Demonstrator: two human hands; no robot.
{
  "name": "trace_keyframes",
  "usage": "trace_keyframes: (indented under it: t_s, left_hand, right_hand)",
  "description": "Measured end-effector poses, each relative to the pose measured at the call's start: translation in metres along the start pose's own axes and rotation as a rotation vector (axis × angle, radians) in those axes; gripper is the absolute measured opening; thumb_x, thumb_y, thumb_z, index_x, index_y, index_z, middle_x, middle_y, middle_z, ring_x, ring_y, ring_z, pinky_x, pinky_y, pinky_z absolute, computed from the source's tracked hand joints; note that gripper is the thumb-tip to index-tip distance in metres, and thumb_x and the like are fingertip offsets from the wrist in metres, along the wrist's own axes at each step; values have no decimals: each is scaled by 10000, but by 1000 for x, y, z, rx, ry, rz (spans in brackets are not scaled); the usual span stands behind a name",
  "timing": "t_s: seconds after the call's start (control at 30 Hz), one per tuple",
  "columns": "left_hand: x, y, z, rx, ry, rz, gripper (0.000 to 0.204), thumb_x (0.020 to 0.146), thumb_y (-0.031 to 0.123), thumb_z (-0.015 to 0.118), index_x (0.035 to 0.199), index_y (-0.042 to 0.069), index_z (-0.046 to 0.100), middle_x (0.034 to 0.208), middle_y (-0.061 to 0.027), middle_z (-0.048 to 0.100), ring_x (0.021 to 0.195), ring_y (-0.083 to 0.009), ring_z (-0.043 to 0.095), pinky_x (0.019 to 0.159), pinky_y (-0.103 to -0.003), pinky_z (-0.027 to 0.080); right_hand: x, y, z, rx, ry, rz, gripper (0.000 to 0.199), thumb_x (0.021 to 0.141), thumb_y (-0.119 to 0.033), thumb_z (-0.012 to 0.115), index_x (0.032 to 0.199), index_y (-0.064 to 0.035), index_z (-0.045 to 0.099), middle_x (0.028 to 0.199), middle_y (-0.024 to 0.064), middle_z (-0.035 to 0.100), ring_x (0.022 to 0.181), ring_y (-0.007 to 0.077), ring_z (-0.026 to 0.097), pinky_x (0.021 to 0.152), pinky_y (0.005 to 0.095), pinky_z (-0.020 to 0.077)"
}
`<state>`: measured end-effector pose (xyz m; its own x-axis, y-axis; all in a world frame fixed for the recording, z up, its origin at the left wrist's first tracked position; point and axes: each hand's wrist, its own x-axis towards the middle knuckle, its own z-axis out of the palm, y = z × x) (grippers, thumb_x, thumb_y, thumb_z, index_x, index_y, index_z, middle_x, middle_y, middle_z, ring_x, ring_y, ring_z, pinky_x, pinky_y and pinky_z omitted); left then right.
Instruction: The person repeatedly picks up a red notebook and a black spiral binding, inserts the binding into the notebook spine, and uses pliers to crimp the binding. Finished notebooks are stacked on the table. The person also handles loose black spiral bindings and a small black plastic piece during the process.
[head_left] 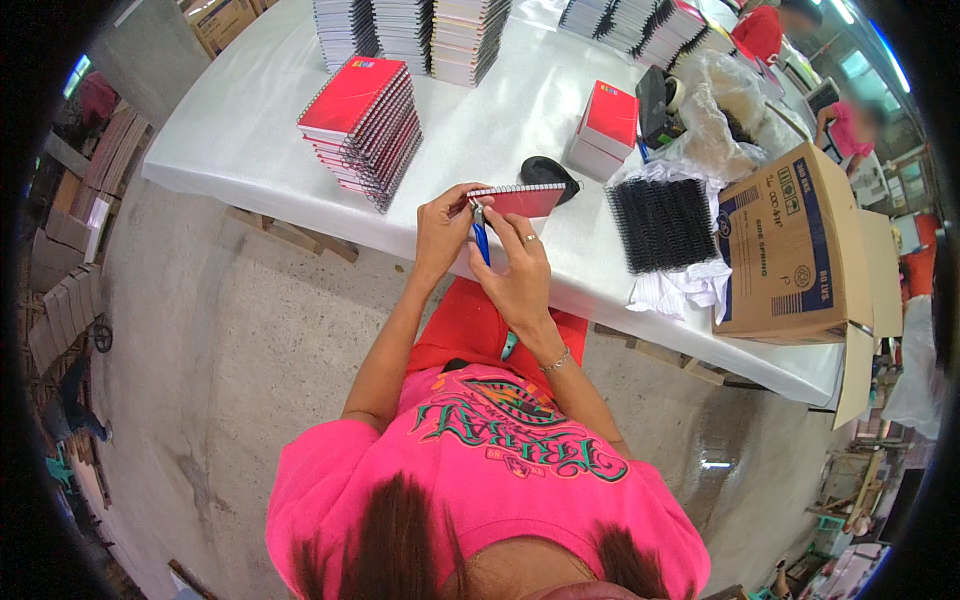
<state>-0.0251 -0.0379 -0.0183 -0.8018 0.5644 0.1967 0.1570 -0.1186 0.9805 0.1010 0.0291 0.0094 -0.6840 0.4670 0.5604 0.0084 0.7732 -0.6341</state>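
At the table's near edge I hold a small red spiral notebook (pixel 530 202), its dark wire coil along the top edge. My left hand (pixel 443 232) is closed on the notebook's left end. Closed round pliers with blue handles (pixel 481 242), my right hand (pixel 520 258) has their metal jaws at the left end of the coil. The fingers partly hide the jaws, so I cannot tell whether they grip the wire. Just beyond the notebook lies a rounded black object (pixel 545 176).
A stack of red spiral notebooks (pixel 362 120) stands left on the white table (pixel 240 120), with taller stacks (pixel 405 35) behind. Right are a red-topped block (pixel 605 125), black coils (pixel 662 225) on white cloth, and an open cardboard box (pixel 790 250). A person in pink (pixel 850 130) is farther right.
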Motion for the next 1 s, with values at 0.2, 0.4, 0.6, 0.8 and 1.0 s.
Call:
trace_keyframes:
  t_s: [0.2, 0.4, 0.6, 0.8, 1.0]
  left_hand:
    - [-2, 6, 4, -18, 20, -3, 291, 902, -86, 532, 1151, -41, 676, 1019, -134, 733, 959, -156, 697, 830, -255, 555]
    - [-4, 5, 5, 31, 24, 50, 275, 911, -76, 536, 1141, -38, 682, 1011, -130, 738, 965, -159, 702, 830, -257, 557]
    - [-17, 5, 12, 227, 71, 239, 260, 937, -32, 549, 1154, -1, 688, 975, -136, 749, 951, -171, 718, 774, -273, 563]
    - [-18, 19, 17, 162, 107, 75, 240, 931, 2, 614, 1157, 5, 692, 952, -108, 749, 844, -116, 691, 718, -240, 541]
    - [-23, 46, -12, -71, 230, 50, 234, 924, 32, 670, 1144, -47, 683, 973, -77, 716, 880, -89, 642, 793, -220, 519]
  right_hand:
    - [-1, 2, 4, 13, 14, 7, 480, 782, -110, 753, 1242, -33, 636, 1121, 155, 619, 1007, 321, 637, 876, 387, 513]
    - [-1, 1, 1, 73, -2, 15, 465, 786, -79, 744, 1232, -18, 633, 1114, 158, 619, 991, 297, 656, 823, 371, 531]
    - [13, 21, -26, 1549, -465, 872, 285, 960, -246, 602, 1095, -1, 549, 1028, 151, 620, 854, 270, 685, 763, 389, 572]
    - [14, 12, -37, 1153, -440, 777, 279, 974, -208, 580, 1165, -9, 535, 1040, 123, 612, 846, 188, 661, 760, 311, 557]
    - [11, 75, -48, 169, -38, 429, 342, 906, -144, 610, 1199, 13, 532, 1050, 179, 553, 926, 274, 587, 829, 384, 479]
